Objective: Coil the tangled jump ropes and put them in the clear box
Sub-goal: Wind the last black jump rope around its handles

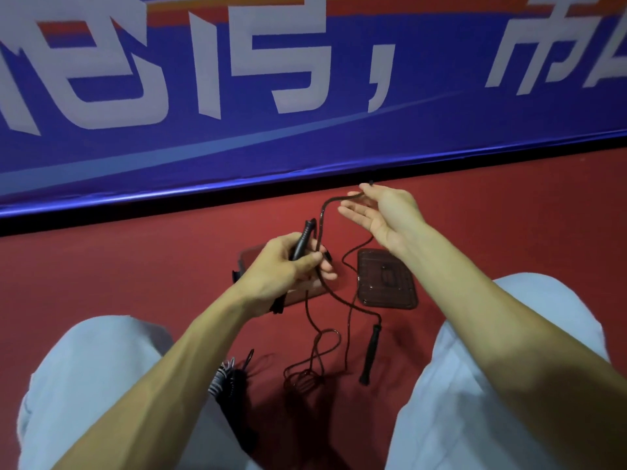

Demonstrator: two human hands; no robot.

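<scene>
Near, on floor (509, 215): 1 coiled striped rope (222, 378), 1 loose handle (369, 351). Beyond: 1 clear box (247, 258), 1 lid (386, 279) beside it. L hand (288, 266) grips 2nd handle (302, 239) + dark jump rope (321, 215); R hand (380, 212), raised, pinches rope, other fingers straight.

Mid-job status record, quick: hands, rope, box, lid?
left hand: grips one black handle plus cord
right hand: raised, pinches cord loop at thumb
other handle: lying on floor, near side of lid
clear box: on floor behind left hand, lid off
lid: flat on floor, right of box
second rope: coiled, by left forearm
</scene>
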